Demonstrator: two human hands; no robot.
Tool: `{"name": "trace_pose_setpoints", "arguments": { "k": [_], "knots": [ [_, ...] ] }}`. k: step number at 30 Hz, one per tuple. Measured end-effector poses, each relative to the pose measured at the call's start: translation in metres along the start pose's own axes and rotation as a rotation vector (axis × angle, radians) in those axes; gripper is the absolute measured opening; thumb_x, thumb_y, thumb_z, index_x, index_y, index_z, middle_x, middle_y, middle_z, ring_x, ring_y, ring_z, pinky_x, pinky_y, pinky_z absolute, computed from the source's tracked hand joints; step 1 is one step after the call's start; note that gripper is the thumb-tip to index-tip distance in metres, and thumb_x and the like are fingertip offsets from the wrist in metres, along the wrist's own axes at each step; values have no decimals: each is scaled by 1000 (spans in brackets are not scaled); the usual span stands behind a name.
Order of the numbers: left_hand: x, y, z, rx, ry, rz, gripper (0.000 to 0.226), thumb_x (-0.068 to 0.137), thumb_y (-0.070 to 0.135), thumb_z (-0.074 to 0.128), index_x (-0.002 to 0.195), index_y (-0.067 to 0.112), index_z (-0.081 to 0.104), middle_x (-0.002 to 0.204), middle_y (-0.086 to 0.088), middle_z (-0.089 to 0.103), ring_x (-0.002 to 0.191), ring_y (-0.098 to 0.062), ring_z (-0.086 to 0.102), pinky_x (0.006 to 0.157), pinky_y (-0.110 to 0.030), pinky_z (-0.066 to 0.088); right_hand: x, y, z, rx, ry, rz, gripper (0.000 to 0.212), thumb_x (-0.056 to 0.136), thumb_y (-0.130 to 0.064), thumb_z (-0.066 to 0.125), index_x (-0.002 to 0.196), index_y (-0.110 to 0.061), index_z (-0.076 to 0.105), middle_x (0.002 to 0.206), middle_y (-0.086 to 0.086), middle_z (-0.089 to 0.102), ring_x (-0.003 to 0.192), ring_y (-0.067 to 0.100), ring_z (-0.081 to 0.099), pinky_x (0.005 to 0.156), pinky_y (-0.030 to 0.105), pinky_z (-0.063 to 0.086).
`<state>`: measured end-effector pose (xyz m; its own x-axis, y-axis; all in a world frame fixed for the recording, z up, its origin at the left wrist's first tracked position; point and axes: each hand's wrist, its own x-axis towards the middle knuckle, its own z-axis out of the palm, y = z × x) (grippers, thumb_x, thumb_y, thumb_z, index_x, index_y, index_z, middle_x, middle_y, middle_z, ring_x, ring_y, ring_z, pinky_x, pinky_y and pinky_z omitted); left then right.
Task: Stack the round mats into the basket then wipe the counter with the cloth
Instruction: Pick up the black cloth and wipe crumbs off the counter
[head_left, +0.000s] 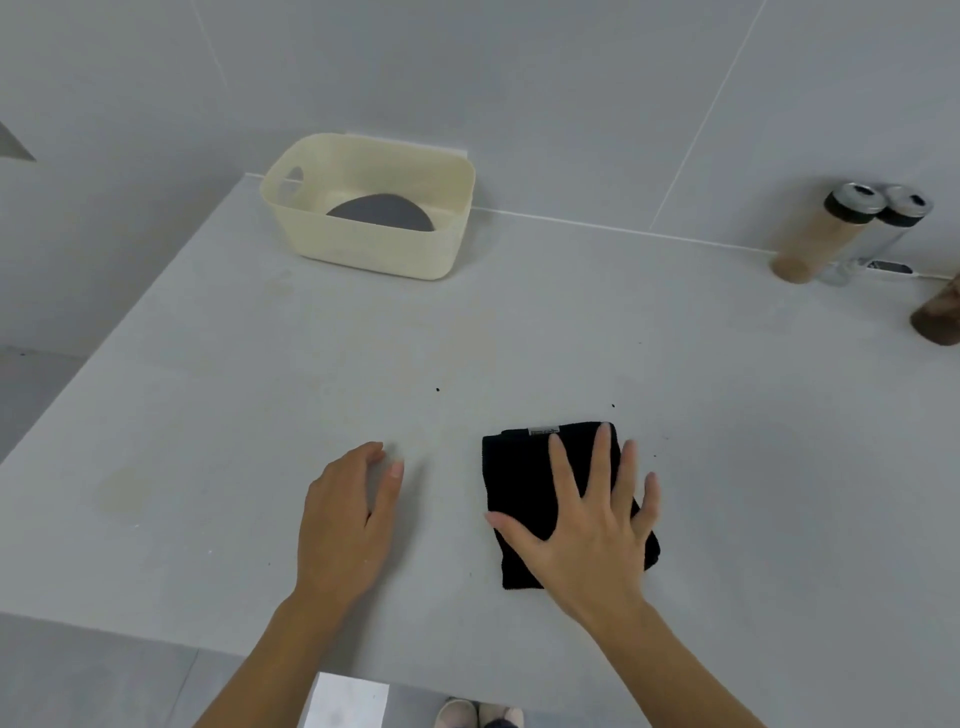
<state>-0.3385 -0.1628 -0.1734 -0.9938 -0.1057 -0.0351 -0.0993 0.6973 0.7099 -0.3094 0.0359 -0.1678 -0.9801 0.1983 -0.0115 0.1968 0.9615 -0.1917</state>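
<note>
A cream plastic basket (363, 249) stands at the back of the grey counter (234, 405), against the wall. Grey round mats (382, 213) lie inside it, partly hidden by its front wall. A folded black cloth (519, 483) lies flat on the counter near the front edge. My right hand (592, 525) presses flat on the cloth with fingers spread. My left hand (348, 519) rests on the bare counter to the left of the cloth, fingers loosely curved, holding nothing.
Two tall jars with dark lids (826, 228) stand at the back right by the wall. A brown object (937, 317) shows at the right edge. Small dark specks (438, 389) dot the counter beyond the cloth. The counter's front edge runs just below my wrists.
</note>
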Motion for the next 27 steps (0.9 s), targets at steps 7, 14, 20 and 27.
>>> {"name": "trace_pose_setpoints", "arguments": {
  "k": [7, 14, 20, 27],
  "knots": [
    [0, -4, -4, 33, -14, 13, 56, 85, 48, 35, 124, 11, 52, 122, -3, 60, 116, -21, 51, 96, -28, 33, 6, -6, 17, 46, 43, 65, 63, 73, -39, 37, 122, -2, 54, 132, 26, 52, 123, 43, 46, 106, 46, 29],
    [1, -9, -2, -12, 5, 36, 53, 87, 47, 33, 120, 11, 55, 118, -3, 62, 111, -22, 54, 96, -32, 36, 2, -4, 19, 398, 116, 30, 54, 80, -30, 28, 115, -2, 59, 128, 11, 59, 125, 19, 45, 105, 30, 30],
    [-1, 0, 7, -37, 22, 66, 56, 87, 48, 28, 114, 9, 59, 110, -4, 65, 103, -23, 57, 92, -38, 43, -18, -27, 17, 517, 172, -146, 44, 70, -19, 38, 101, -6, 66, 104, 6, 72, 107, 11, 44, 90, 18, 36],
    [1, 6, 3, -62, 31, 95, 41, 90, 33, 31, 108, 9, 59, 95, 5, 59, 90, -17, 52, 81, -29, 36, -18, -22, -9, 825, -454, -152, 43, 69, -32, 38, 103, -17, 60, 71, -11, 53, 67, 3, 50, 60, 11, 37]
  ]
}}
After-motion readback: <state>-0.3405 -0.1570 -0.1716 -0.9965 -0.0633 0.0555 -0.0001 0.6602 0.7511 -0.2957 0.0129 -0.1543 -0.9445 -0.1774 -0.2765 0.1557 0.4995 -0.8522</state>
